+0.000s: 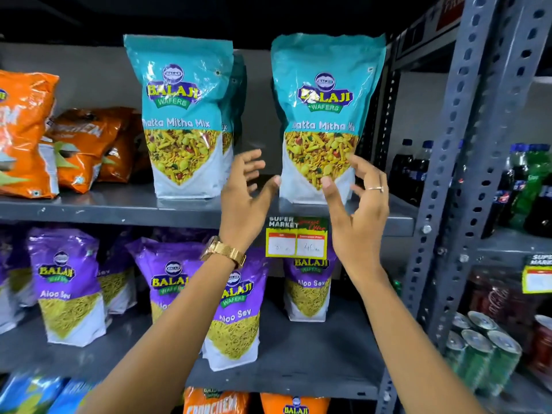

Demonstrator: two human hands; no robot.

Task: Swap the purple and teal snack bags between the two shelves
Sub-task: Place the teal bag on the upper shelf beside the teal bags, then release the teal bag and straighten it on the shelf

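Teal snack bags stand upright on the upper shelf (119,209): a left teal bag (182,115) with more behind it, and a right teal bag (324,115). Several purple snack bags (70,288) stand on the lower shelf (313,363), one purple bag (239,318) partly behind my left forearm. My left hand (246,192) is open just left of the right teal bag's lower edge. My right hand (355,204) is open in front of that bag's lower right corner. Neither hand grips the bag.
Orange snack bags (27,135) lie at the upper shelf's left end. A yellow price tag (297,242) hangs from the shelf edge. A perforated grey upright (466,144) divides off the right rack with cola bottles (412,171) and cans (484,351).
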